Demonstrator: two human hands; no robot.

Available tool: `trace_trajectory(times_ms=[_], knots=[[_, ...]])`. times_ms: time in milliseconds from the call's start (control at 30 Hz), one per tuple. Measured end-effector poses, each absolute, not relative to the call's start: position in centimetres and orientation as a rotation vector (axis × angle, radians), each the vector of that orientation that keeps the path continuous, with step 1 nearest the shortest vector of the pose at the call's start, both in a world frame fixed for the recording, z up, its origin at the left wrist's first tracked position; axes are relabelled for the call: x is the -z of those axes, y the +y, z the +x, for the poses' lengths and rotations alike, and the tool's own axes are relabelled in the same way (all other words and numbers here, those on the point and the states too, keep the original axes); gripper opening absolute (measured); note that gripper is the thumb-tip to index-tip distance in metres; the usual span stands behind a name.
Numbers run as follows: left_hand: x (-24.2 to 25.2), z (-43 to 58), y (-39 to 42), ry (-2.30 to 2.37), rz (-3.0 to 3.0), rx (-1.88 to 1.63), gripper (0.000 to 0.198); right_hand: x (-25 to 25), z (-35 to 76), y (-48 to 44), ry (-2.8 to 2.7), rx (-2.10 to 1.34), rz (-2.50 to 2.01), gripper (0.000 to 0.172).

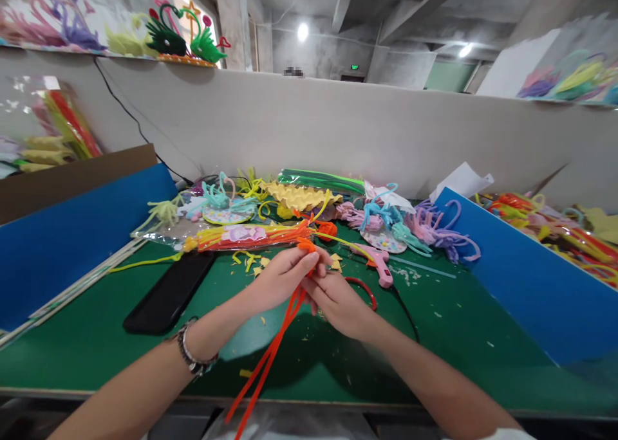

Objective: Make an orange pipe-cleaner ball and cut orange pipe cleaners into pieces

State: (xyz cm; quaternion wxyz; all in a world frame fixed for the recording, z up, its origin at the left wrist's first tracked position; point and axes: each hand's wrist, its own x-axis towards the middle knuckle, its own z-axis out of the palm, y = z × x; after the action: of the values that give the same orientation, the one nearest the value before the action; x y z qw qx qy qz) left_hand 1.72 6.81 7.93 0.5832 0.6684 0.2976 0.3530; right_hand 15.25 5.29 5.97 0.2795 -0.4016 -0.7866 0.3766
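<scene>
Both my hands meet over the middle of the green table, gripping orange pipe cleaners [276,343]. My left hand [288,269] pinches their upper end, where a bent orange part shows above the thumb. Just below and to the right, my right hand [333,298] is closed around the same pipe cleaners; some of its fingertips are hidden. Long loose ends hang down toward the table's front edge. Beyond the hands lie a clear bag of orange and yellow pipe cleaners [251,235], an orange-red coiled ball [328,231] and a pink glue gun [379,264].
A black phone [168,293] lies at left. Blue boxes stand on the left [87,240] and right [526,279]. Along the back are a yellow egg-carton piece [302,196], a bag of green pipe cleaners [321,180] and pastel pipe-cleaner bundles [437,224]. Yellow scraps [248,260] litter the green table [463,343].
</scene>
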Motion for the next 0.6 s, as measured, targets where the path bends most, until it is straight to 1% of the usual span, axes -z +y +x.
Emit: trace_trajectory(times_ms=[100, 167, 233, 367, 433, 533, 600], knots=[[-8.0, 1.7, 6.6, 0.698, 1.662, -0.849, 0.041, -7.6, 16.2, 5.2, -2.433, -0.988, -0.942, 0.033], [-8.1, 1.4, 6.6, 0.639, 1.694, -0.806, 0.043, -8.6, 17.1, 5.3, -2.502, -0.932, -0.898, 0.033], [-8.4, 1.0, 6.6, 0.556, 1.685, -0.711, 0.042, -9.0, 17.9, 5.6, -2.376, -0.918, -0.896, 0.033], [-8.7, 0.6, 6.6, 0.508, 1.677, -0.491, 0.041, -8.6, 18.2, 6.1, -1.94, -1.098, -0.866, 0.034], [-8.8, 0.6, 6.5, 0.567, 1.719, -0.422, 0.041, -8.3, 17.9, 6.1, -1.893, -1.121, -0.877, 0.03], [-9.0, 0.5, 6.4, 0.657, 1.77, -0.363, 0.039, -8.3, 17.4, 6.1, -1.928, -1.115, -0.901, 0.019], [-9.1, 0.4, 6.4, 0.67, 1.739, -0.315, 0.037, -8.5, 17.4, 6.2, -1.895, -1.222, -0.885, 0.015]])
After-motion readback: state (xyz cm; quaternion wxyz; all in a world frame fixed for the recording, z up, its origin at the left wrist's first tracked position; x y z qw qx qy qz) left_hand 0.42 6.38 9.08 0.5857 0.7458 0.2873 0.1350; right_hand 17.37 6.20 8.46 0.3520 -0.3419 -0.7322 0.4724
